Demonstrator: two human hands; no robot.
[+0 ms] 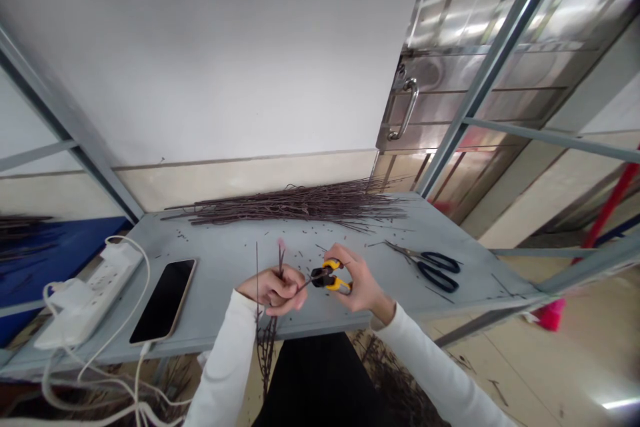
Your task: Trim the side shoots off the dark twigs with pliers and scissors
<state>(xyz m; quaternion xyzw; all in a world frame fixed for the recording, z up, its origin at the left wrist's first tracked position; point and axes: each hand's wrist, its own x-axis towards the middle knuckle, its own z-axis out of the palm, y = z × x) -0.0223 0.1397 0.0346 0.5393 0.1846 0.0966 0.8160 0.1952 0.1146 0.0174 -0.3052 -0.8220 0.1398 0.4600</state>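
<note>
My left hand (281, 289) is closed round several thin dark twigs (267, 340), whose branching ends hang below the table's front edge. Their cut ends stick up above the fist. Yellow-and-black hand pliers or cutters (331, 276) are gripped in my right hand (361, 280). Their black head points left and meets a thin twig end that slants out of my left fist. Whether the jaws are fully closed on it is too small to tell. Both hands are over the front part of the grey table (320, 247).
A long pile of dark twigs (300, 203) lies along the back. Black-handled scissors (435, 267) rest at the right. At the left are a phone (165, 300) on a cable and a white power strip (95, 293). Metal shelf posts (495, 60) rise at the sides.
</note>
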